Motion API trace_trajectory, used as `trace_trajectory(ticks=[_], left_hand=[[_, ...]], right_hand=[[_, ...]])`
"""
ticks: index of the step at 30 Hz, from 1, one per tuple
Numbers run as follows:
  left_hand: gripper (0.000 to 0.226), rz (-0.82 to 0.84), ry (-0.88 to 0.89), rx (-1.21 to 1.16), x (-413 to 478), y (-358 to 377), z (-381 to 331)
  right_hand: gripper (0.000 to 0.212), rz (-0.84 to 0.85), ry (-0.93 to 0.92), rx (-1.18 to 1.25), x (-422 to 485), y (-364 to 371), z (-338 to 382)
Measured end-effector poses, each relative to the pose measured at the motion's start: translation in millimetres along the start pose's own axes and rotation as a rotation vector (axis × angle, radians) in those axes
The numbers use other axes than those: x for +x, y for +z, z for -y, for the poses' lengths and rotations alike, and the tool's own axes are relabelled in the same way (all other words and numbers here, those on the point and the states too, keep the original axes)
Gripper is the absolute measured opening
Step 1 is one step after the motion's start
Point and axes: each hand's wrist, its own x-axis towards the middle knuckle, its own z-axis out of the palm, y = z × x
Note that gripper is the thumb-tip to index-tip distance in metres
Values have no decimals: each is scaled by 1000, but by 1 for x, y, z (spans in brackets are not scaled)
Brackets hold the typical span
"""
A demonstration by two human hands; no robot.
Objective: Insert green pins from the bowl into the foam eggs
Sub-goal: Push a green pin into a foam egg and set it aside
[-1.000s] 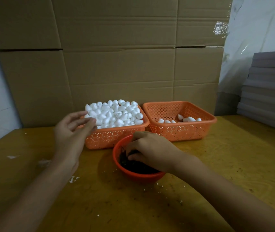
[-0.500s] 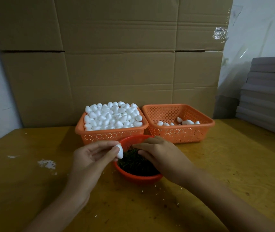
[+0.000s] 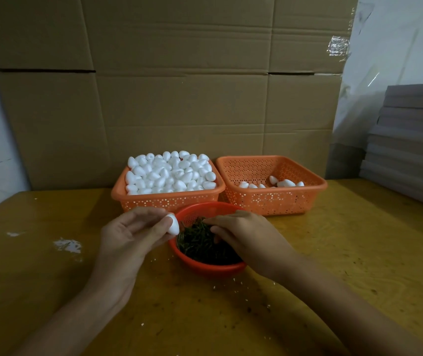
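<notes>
A red bowl [image 3: 206, 268] of dark green pins [image 3: 197, 242] sits in the middle of the table. My left hand [image 3: 133, 235] pinches one white foam egg [image 3: 173, 224] between thumb and fingers at the bowl's left rim. My right hand [image 3: 243, 235] lies over the bowl's right side with its fingertips down among the pins; whether it holds a pin is hidden. Behind the bowl, the left orange basket [image 3: 169, 200] is heaped with foam eggs [image 3: 170, 172].
A second orange basket [image 3: 272, 199] at the right holds several eggs in its bottom. Cardboard boxes [image 3: 179, 86] wall off the back of the yellow wooden table [image 3: 359, 253]. Grey stacked sheets [image 3: 411, 140] stand at the far right. White crumbs [image 3: 67, 245] dot the left tabletop.
My left hand went to the heaped basket, took one egg and brought it back to the bowl's left rim. My right hand stayed in the bowl, shifting among the pins.
</notes>
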Motion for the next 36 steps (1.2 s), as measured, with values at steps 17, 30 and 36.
trace_trajectory(ticks=[17, 30, 36], left_hand=[[36, 93, 36, 107, 1, -4, 1], [42, 158, -9, 30, 2, -5, 3], [36, 183, -21, 32, 1, -5, 0]], right_hand=[[13, -111, 43, 86, -1, 2, -7], [13, -196, 99, 441, 1, -4, -14], [13, -117, 174, 705, 2, -9, -16]])
